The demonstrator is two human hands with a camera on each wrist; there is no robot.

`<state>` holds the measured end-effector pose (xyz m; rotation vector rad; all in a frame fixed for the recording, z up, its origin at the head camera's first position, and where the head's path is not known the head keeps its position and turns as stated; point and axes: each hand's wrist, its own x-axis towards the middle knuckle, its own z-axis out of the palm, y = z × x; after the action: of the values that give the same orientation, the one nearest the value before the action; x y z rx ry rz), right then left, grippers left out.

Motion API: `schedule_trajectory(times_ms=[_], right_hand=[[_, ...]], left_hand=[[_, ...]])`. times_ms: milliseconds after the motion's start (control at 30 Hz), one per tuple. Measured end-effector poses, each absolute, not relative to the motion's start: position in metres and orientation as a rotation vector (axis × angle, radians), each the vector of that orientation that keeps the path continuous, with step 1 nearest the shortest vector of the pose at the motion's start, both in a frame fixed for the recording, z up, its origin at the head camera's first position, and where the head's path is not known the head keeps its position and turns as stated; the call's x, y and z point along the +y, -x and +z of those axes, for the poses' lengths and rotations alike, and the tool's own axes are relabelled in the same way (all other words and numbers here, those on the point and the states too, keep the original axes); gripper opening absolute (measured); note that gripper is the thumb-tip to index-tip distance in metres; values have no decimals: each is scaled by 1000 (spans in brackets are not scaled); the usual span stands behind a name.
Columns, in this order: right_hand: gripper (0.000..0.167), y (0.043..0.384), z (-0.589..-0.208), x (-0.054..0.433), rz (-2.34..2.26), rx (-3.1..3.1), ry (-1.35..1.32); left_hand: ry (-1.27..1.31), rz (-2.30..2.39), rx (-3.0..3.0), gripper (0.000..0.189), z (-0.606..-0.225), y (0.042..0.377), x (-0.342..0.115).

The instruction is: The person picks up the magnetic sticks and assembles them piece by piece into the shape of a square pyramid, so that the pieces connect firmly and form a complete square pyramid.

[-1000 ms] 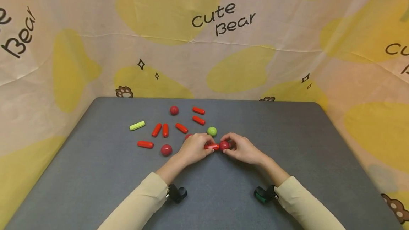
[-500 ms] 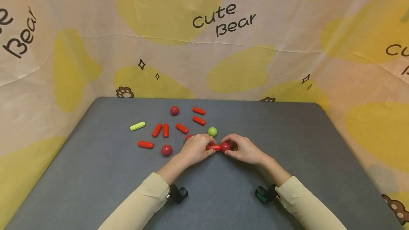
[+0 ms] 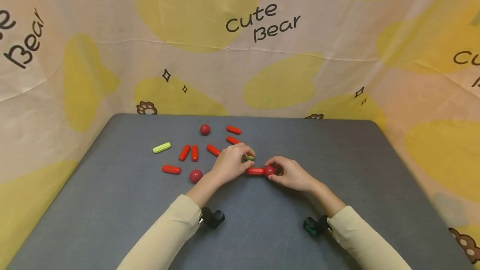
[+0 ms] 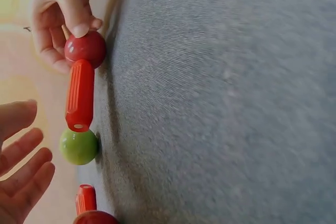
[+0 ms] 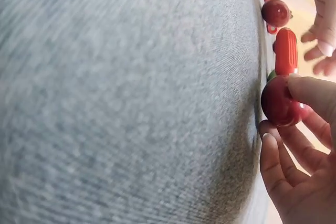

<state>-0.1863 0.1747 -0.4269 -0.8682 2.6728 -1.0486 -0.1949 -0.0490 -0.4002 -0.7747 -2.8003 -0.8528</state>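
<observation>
The left hand [image 3: 232, 162] has let go of the red stick [image 3: 255, 171] and moved toward the green ball [image 3: 250, 158], its loosened fingers now partly covering it in the head view. The stick, the red ball [image 3: 269, 171] at its end and the right hand [image 3: 293, 174] have shifted slightly rightward relative to the green ball.

A rod [image 3: 255, 171] touched the left of the ball [image 3: 268, 171] in my right hand [image 3: 294, 176]; more rods [image 3: 171, 169] lay leftward.

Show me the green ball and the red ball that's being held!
Green ball [image 4: 79, 148]: left wrist view, middle of visible side.
Held red ball [image 4: 88, 49]: left wrist view, middle of visible side.
</observation>
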Motion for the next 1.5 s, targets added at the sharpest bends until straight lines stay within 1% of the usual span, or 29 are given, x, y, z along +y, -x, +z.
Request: schedule_trajectory(times_ms=[500,633,833,1000,1267,1500], right_hand=[[29,189,-428,185,-1037,2692,838],[30,189,-428,188,-1016,2700,823],[29,189,-429,189,-1019,2701,815],[29,189,-429,189,-1029,2695,816],[28,190,-428,189,-1026,2705,818],[28,191,-429,190,-1032,2694,819]], left_hand=[[556,-995,-2869,32,-410,218,-38],[558,-1013,-2896,33,-413,220,-34],[576,-931,-2950,24,-415,220,-31],[575,-926,-2957,22,-415,220,-30],[603,-896,-2945,25,-416,219,-30],[644,-928,-2901,31,-408,211,-36]])
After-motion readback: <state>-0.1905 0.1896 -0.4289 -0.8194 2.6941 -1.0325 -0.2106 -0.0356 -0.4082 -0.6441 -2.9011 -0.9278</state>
